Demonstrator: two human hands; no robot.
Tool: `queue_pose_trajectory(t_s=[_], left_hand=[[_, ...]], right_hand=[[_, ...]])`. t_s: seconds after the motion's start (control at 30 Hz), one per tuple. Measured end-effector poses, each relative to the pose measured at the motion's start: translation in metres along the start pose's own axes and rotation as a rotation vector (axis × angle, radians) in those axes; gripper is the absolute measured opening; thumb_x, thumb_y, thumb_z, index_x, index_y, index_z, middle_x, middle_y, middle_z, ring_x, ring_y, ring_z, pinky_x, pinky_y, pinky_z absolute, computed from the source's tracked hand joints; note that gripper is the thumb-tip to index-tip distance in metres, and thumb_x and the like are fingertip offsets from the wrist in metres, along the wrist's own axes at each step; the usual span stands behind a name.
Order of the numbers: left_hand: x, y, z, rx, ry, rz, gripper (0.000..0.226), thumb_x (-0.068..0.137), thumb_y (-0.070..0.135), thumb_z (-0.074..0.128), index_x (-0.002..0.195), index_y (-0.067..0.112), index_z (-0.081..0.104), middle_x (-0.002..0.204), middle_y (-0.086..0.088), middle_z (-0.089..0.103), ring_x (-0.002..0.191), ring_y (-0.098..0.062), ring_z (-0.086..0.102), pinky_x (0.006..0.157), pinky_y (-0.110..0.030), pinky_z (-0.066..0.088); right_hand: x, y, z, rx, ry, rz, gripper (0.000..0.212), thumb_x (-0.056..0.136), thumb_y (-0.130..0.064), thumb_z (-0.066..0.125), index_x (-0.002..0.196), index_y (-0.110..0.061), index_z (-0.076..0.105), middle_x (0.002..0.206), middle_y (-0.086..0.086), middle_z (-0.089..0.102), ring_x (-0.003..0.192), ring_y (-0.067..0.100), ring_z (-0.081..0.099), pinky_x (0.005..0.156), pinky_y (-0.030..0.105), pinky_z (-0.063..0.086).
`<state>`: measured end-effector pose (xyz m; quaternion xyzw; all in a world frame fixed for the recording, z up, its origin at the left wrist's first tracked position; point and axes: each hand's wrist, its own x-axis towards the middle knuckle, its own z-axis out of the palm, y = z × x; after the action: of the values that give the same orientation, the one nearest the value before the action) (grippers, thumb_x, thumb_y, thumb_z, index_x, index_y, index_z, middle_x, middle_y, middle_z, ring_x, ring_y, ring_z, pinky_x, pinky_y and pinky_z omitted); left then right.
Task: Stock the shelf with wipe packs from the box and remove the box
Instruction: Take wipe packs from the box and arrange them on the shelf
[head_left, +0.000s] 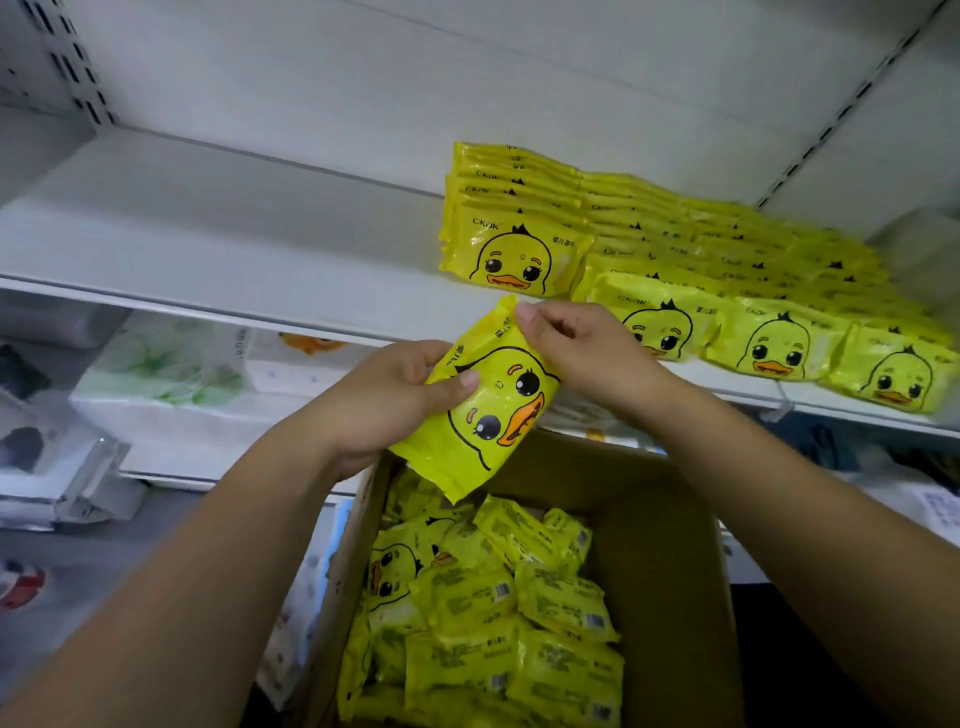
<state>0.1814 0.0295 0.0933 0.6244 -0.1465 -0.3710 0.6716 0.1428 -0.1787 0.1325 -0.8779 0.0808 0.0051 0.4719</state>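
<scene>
A yellow wipe pack (493, 410) with a duck face hangs tilted above the open cardboard box (660, 551). My left hand (395, 400) grips its left side, thumb on the front. My right hand (576, 343) pinches its top corner. Several more yellow packs (488, 613) lie loose inside the box. On the white shelf (218, 249), rows of the same packs (727, 291) stand on the right half, the leftmost stack (514, 244) just above the held pack.
The shelf's left half is bare white metal. Below it, a lower shelf holds white and green tissue packages (171, 379) and other blurred goods. Slotted uprights (78, 67) flank the bay. The box fills the space in front of me.
</scene>
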Motion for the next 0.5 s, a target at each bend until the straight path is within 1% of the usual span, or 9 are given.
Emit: queue_pose_trajectory(t_s=[0.07,0.1,0.17,0.27,0.3,0.33,0.4,0.47,0.5], left_hand=[[-0.004,-0.002,0.004,-0.029,0.026,-0.025,0.023,0.092,0.017,0.067,0.115,0.011,0.068,0.111,-0.012,0.076,0.095,-0.029,0.074,0.083,-0.042,0.06],[-0.004,-0.002,0.004,-0.044,0.066,-0.034,0.021,0.089,0.018,0.073,0.108,0.011,0.068,0.108,-0.013,0.077,0.091,-0.027,0.074,0.081,-0.04,0.059],[-0.004,-0.004,0.002,-0.077,0.173,-0.052,0.02,0.085,0.019,0.079,0.1,0.01,0.07,0.109,-0.018,0.075,0.091,-0.027,0.071,0.079,-0.038,0.056],[-0.005,-0.005,0.003,-0.192,0.246,-0.082,0.028,0.096,0.021,0.066,0.115,0.0,0.069,0.117,-0.022,0.072,0.102,-0.034,0.072,0.08,-0.041,0.063],[-0.004,-0.006,0.005,-0.212,0.268,-0.083,0.031,0.097,0.023,0.064,0.117,0.0,0.069,0.115,-0.02,0.074,0.104,-0.033,0.072,0.081,-0.043,0.063],[-0.003,-0.008,0.008,-0.223,0.308,-0.078,0.031,0.097,0.027,0.065,0.115,0.003,0.07,0.112,-0.017,0.075,0.103,-0.031,0.073,0.084,-0.046,0.063],[-0.001,-0.011,0.013,-0.199,0.397,-0.053,0.032,0.089,0.041,0.075,0.104,0.013,0.075,0.105,-0.01,0.078,0.103,-0.029,0.073,0.093,-0.052,0.058],[0.004,-0.016,0.015,-0.145,0.459,-0.023,0.037,0.074,0.055,0.081,0.089,0.021,0.079,0.103,-0.006,0.078,0.108,-0.028,0.072,0.102,-0.055,0.052],[0.005,-0.017,0.016,-0.126,0.472,-0.011,0.032,0.074,0.056,0.08,0.083,0.026,0.08,0.102,-0.004,0.079,0.109,-0.028,0.071,0.103,-0.055,0.051]], right_hand=[[-0.012,0.007,0.002,0.012,0.08,-0.008,0.049,0.103,-0.039,0.054,0.091,0.007,0.068,0.081,0.028,0.062,0.071,0.014,0.051,0.066,0.03,0.04],[-0.017,0.011,0.003,0.016,0.131,0.004,0.055,0.102,-0.041,0.054,0.084,0.01,0.063,0.071,0.023,0.053,0.067,0.015,0.044,0.065,0.03,0.035],[-0.026,0.02,0.005,0.051,0.26,0.036,0.062,0.102,-0.043,0.054,0.074,0.013,0.051,0.066,0.015,0.04,0.062,0.015,0.037,0.063,0.029,0.032],[-0.038,0.033,0.011,0.152,0.437,0.078,0.066,0.1,-0.047,0.055,0.069,0.01,0.048,0.058,0.02,0.039,0.057,0.017,0.035,0.061,0.03,0.031],[-0.042,0.035,0.013,0.171,0.485,0.094,0.063,0.101,-0.044,0.055,0.063,0.005,0.044,0.055,0.017,0.036,0.055,0.016,0.032,0.059,0.029,0.028],[-0.046,0.036,0.017,0.181,0.524,0.115,0.06,0.103,-0.04,0.054,0.058,-0.003,0.039,0.051,0.007,0.032,0.052,0.013,0.029,0.056,0.027,0.024],[-0.053,0.038,0.023,0.176,0.552,0.134,0.052,0.105,-0.035,0.05,0.059,-0.013,0.04,0.048,-0.01,0.029,0.047,0.007,0.025,0.049,0.025,0.023],[-0.058,0.04,0.027,0.151,0.547,0.12,0.042,0.106,-0.034,0.047,0.072,-0.011,0.054,0.056,-0.006,0.039,0.052,0.006,0.033,0.051,0.026,0.03],[-0.059,0.041,0.028,0.129,0.545,0.109,0.039,0.107,-0.034,0.046,0.077,-0.012,0.056,0.06,-0.004,0.041,0.055,0.007,0.036,0.053,0.027,0.032]])
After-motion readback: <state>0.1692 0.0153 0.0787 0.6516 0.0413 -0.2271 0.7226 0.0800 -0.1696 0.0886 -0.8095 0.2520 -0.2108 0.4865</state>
